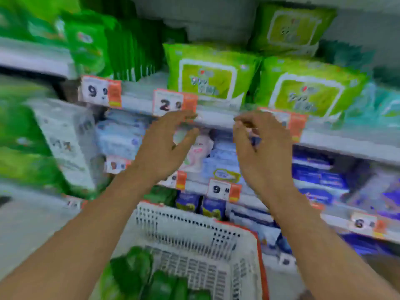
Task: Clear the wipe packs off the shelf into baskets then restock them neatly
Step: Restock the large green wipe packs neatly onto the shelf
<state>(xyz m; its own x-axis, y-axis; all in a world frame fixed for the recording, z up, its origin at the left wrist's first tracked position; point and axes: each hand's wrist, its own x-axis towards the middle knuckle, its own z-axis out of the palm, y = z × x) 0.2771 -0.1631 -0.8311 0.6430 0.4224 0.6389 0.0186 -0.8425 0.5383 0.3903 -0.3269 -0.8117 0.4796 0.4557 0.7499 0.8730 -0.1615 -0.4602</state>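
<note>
Lime-green wipe packs (pixel 211 72) stand upright on the shelf (pixel 216 118), above a white basket (pixel 194 239) holding dark-green packs (pixel 134 269).

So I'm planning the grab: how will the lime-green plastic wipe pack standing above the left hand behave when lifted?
The lime-green plastic wipe pack looks soft and pillowy, so it probably sags if held by one edge. Its glossy film may be slippery. It stands upright against its neighbour, so pulling it could tip that one.

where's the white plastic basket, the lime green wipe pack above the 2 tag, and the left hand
white plastic basket (pixel 190 239): head view, perforated back wall
lime green wipe pack (pixel 207 76): head view, front label
left hand (pixel 164 146): head view, back of hand
</note>
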